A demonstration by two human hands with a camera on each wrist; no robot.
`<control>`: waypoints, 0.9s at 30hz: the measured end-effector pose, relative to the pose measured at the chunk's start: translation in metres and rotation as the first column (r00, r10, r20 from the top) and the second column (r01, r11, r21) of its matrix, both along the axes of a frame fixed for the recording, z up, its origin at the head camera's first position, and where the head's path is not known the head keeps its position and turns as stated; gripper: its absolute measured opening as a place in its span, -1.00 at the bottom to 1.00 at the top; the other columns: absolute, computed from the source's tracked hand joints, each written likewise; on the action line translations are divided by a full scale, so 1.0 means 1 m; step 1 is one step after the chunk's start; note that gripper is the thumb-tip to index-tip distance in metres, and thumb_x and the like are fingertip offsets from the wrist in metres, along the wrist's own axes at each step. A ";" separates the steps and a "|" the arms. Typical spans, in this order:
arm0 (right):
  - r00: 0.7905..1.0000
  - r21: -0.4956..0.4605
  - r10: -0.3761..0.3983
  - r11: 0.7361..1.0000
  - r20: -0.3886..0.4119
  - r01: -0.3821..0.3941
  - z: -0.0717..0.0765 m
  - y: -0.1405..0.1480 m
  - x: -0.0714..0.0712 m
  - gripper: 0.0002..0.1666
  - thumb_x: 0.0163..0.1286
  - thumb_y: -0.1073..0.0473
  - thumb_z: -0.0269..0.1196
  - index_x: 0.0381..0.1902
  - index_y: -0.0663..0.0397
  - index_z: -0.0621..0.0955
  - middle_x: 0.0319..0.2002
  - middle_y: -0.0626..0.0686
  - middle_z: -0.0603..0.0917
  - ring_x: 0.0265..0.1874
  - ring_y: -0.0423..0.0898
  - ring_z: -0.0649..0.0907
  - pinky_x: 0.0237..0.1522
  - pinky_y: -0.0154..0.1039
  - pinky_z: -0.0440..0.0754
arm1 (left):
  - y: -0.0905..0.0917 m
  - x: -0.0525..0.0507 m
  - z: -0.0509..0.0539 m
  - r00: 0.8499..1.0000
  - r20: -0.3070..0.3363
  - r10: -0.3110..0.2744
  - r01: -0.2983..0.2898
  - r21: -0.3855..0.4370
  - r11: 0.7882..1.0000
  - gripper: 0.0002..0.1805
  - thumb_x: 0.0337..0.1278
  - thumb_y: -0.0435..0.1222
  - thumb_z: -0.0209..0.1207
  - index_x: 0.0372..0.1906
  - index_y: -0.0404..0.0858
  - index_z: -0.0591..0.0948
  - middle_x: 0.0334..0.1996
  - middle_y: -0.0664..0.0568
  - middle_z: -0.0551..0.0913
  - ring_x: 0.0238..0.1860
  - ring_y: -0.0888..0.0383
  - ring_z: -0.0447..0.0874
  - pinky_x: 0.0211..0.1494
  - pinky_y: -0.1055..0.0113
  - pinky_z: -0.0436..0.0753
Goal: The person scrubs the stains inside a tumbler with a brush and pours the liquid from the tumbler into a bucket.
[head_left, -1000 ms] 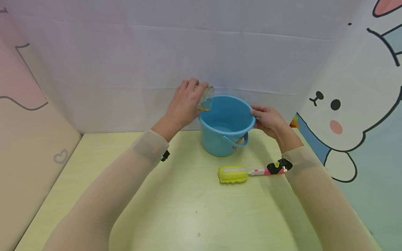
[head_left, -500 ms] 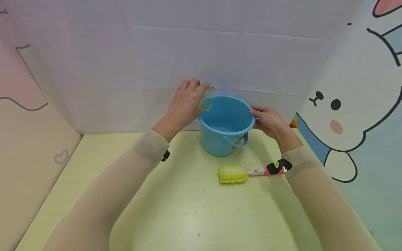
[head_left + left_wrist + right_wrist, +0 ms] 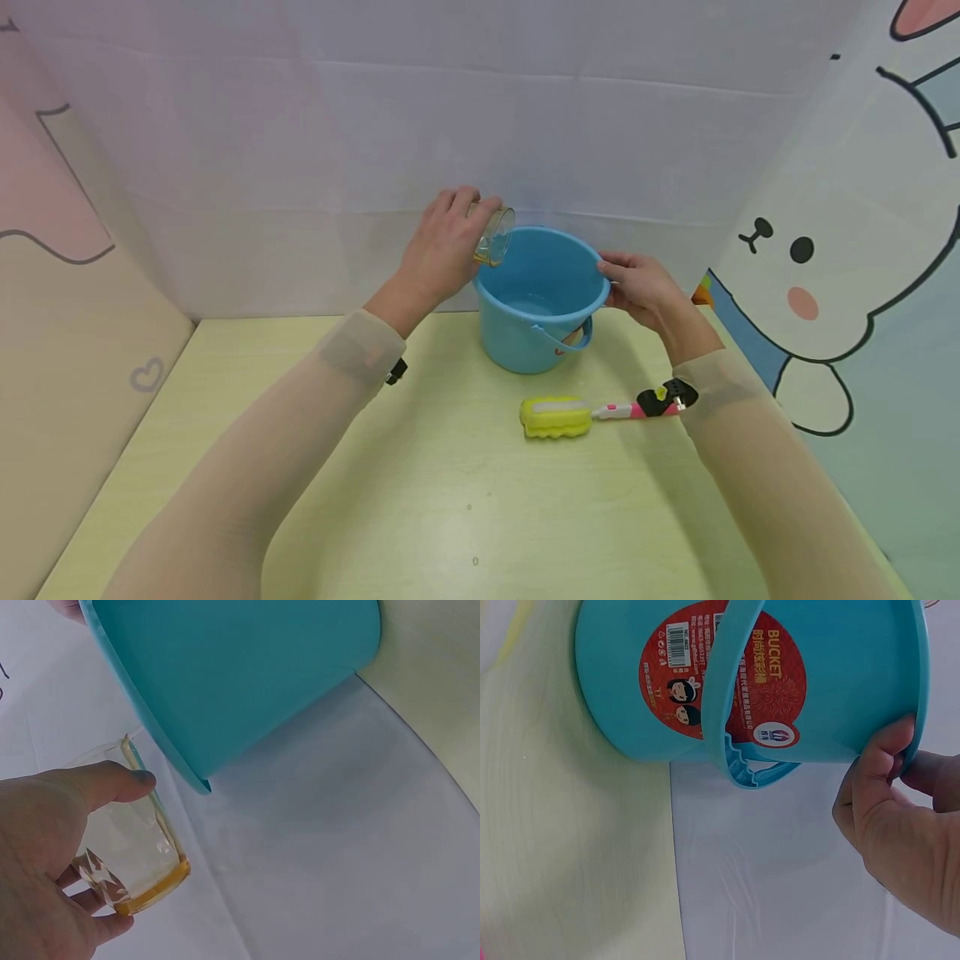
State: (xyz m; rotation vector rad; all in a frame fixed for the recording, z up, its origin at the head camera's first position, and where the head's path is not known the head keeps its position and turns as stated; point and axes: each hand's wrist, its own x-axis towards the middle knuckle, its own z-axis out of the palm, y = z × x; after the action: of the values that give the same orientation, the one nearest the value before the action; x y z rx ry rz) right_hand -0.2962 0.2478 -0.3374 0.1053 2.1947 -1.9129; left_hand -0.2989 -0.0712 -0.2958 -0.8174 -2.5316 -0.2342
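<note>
In the head view my left hand (image 3: pixel 446 246) grips a clear glass cup (image 3: pixel 495 237), tipped sideways with its mouth over the left rim of a blue bucket (image 3: pixel 525 342). The left wrist view shows the thumb along the glass (image 3: pixel 127 825) and an amber tint at its base. My right hand (image 3: pixel 641 287) pinches the bucket's right rim. Up close in the right wrist view, fingers and thumb clasp that rim beside a red label (image 3: pixel 780 690) marked BUCKET. The bucket stands upright, its handle (image 3: pixel 566 342) hanging at the front. A little water appears to lie inside it.
A yellow sponge brush (image 3: pixel 556 417) with a pink and white handle lies in front of the bucket, partly behind the right wrist camera. Small droplets dot the pale table (image 3: pixel 420 517). A white cloth wall (image 3: pixel 300 167) rises close behind the bucket.
The cup has shifted very slightly to the right with my left hand and stays tipped. My right hand, the bucket and the brush have not visibly moved.
</note>
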 end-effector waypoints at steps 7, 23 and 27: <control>1.000 0.000 -0.003 1.000 0.002 0.003 0.000 0.001 0.000 -0.32 0.74 0.09 0.04 0.68 0.15 0.22 0.53 0.28 0.37 -0.06 -0.08 0.76 -0.11 -0.33 0.74 | 0.000 0.001 0.001 1.000 -0.010 -0.011 0.011 -0.001 1.000 -0.19 0.17 -0.44 0.45 0.52 -0.21 0.40 0.35 -0.23 0.42 0.38 -0.22 0.34 0.47 -0.05 0.41; 1.000 -0.001 -0.013 1.000 -0.003 0.013 -0.001 0.001 -0.002 -0.32 0.74 0.09 0.05 0.67 0.16 0.23 0.51 0.30 0.38 -0.12 -0.09 0.76 -0.14 -0.33 0.74 | 0.003 0.000 0.002 1.000 -0.010 -0.017 0.017 -0.017 1.000 -0.23 0.21 -0.49 0.39 0.51 -0.20 0.41 0.34 -0.22 0.43 0.41 -0.22 0.33 0.56 -0.04 0.30; 1.000 -0.001 -0.009 1.000 0.001 0.009 -0.001 0.001 -0.002 -0.32 0.74 0.09 0.04 0.68 0.16 0.22 0.51 0.29 0.38 -0.09 -0.09 0.76 -0.13 -0.34 0.74 | 0.003 0.000 0.002 1.000 -0.017 -0.019 0.018 -0.021 1.000 -0.24 0.22 -0.50 0.36 0.51 -0.19 0.41 0.34 -0.22 0.44 0.41 -0.22 0.33 0.57 -0.03 0.30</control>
State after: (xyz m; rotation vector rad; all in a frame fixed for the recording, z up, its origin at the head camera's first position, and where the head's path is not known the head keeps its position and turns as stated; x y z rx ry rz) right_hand -0.2977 0.2489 -0.3381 0.1160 2.1967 -1.9186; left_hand -0.2991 -0.0681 -0.2942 -0.8476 -2.5152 -0.2057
